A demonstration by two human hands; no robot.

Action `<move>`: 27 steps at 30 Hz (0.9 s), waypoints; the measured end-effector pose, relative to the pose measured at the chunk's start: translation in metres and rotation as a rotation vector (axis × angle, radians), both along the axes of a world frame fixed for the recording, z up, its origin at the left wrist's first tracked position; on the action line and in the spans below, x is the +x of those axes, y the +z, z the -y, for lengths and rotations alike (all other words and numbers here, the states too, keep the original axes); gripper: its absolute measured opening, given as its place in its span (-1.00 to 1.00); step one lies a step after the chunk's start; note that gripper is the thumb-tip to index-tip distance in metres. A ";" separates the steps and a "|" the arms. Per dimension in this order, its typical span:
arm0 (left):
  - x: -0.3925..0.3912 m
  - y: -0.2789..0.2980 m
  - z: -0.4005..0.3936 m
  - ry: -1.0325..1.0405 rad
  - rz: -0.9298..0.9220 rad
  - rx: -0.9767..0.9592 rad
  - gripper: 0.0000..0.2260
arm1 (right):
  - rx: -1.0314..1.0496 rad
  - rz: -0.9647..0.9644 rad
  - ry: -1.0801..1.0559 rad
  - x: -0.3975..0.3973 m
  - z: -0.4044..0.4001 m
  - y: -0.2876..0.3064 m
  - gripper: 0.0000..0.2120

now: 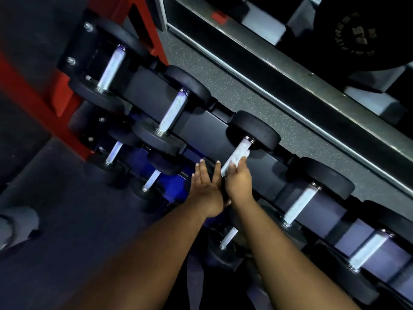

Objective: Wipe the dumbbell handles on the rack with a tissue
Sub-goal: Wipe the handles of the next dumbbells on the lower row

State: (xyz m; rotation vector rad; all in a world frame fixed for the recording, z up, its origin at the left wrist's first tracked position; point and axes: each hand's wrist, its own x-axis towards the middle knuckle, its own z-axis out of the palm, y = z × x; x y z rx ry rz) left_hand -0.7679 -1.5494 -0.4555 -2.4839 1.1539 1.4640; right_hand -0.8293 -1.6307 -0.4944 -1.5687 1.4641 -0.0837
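The right hand (238, 180) is pressing a small white tissue (239, 158) onto the third dumbbell handle (234, 156) on the top rack (201, 130), fingers curled over it. The left hand (206, 189) is resting just beside that handle, fingers straight and spread, holding nothing. The thin tissue could be tearing on the rough metal, or slipping out from under the fingers and falling behind the handle.
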 end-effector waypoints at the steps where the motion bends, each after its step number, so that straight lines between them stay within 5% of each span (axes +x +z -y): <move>1: 0.000 0.000 0.000 0.005 -0.006 -0.003 0.02 | 0.051 0.006 0.009 -0.006 -0.005 -0.001 -0.52; 9: 0.003 0.002 0.002 -0.038 -0.014 0.013 -0.01 | 0.335 0.546 -0.707 0.034 0.054 0.008 -0.89; 14: 0.004 0.000 0.001 -0.046 -0.024 0.018 -0.01 | 0.550 0.517 -0.524 0.023 0.042 0.006 -0.94; 20: 0.002 -0.002 -0.001 -0.054 -0.012 0.005 0.01 | 0.432 0.608 -0.793 0.042 0.070 -0.003 -0.93; 23: 0.002 -0.001 0.001 -0.053 -0.012 0.019 0.00 | 0.400 0.460 -0.684 0.036 0.036 -0.008 -0.72; 27: -0.001 -0.002 0.000 -0.031 0.009 0.007 -0.02 | 0.418 0.535 -0.679 0.030 0.027 0.004 -0.81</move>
